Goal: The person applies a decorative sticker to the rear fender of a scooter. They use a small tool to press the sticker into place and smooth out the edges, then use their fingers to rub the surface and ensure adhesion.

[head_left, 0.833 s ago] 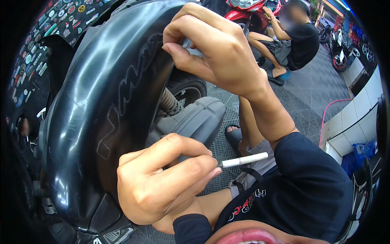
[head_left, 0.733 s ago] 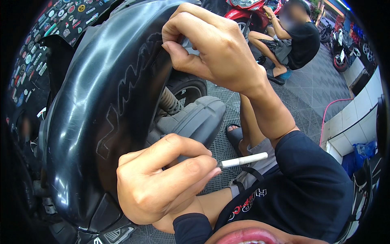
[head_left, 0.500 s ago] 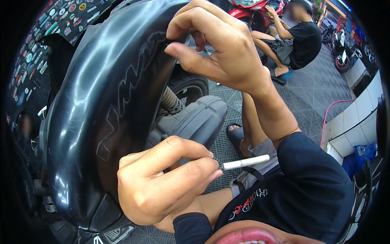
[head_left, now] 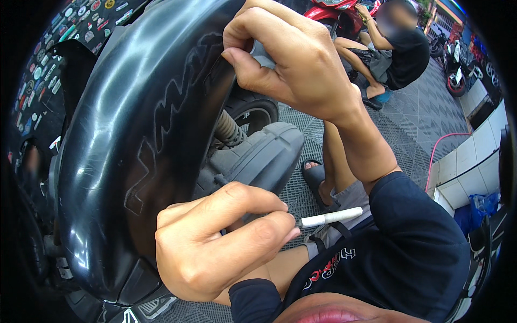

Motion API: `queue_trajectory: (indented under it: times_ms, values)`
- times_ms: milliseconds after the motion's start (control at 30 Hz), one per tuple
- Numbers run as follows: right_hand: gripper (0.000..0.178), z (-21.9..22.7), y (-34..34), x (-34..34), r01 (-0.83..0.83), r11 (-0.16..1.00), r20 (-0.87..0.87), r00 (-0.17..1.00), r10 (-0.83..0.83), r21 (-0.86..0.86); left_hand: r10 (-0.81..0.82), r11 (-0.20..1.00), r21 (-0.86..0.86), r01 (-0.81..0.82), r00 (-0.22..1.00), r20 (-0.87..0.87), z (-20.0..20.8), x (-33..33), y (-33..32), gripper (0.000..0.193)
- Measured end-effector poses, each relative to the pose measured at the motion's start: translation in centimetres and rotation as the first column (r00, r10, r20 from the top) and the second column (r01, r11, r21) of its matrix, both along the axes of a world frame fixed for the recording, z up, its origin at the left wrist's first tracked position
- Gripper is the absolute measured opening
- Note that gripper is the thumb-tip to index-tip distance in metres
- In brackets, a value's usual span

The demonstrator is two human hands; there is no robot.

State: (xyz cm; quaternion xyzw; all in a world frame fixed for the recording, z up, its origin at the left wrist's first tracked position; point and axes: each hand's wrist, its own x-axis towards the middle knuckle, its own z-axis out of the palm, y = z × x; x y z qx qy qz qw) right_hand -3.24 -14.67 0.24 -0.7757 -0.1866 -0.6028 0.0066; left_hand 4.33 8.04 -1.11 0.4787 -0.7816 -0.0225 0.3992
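A glossy black motorcycle side panel (head_left: 102, 161) curves down the left side, carrying a thin outlined lettering decal (head_left: 142, 172). Beside the upper end of that outline, my right hand (head_left: 296, 64) is closed, thumb pressed toward the curled fingers at the panel's edge. Whatever lies between those fingertips is too small to make out. Lower down, my left hand (head_left: 226, 242) pinches a slim white pen-like stick (head_left: 331, 216), its free end pointing right, away from the panel. The stick's held end is hidden by the fingers.
Below the panel are a coil spring (head_left: 230, 129), a grey engine cover (head_left: 264, 153) and a wheel (head_left: 258, 116). A person in black (head_left: 406, 54) sits by a red motorcycle (head_left: 342, 21). White tiled blocks (head_left: 474, 156) and a pink hose (head_left: 444, 140) are at right.
My right thumb has moved up against the fingers, closing the small gap. My left hand keeps its pinch, and the white stick has shifted slightly right. The view has shifted a little.
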Motion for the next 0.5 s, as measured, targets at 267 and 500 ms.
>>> queue_trajectory:
  times_ms: [267, 500]
  values:
    - [0.014, 0.1, 0.7, -2.0, 0.019, 0.997, -0.194, 0.981, -0.003, 0.078, 0.017, 1.000, 0.010, -0.017, 1.000, 0.004, 0.5, -0.4, 0.1, 0.023]
    - [0.023, 0.1, -0.1, -1.2, -0.058, 0.997, -0.123, 0.990, 0.063, 0.044, 0.017, 1.000, 0.011, -0.018, 1.000, 0.015, 0.3, -0.2, 0.1, 0.024]
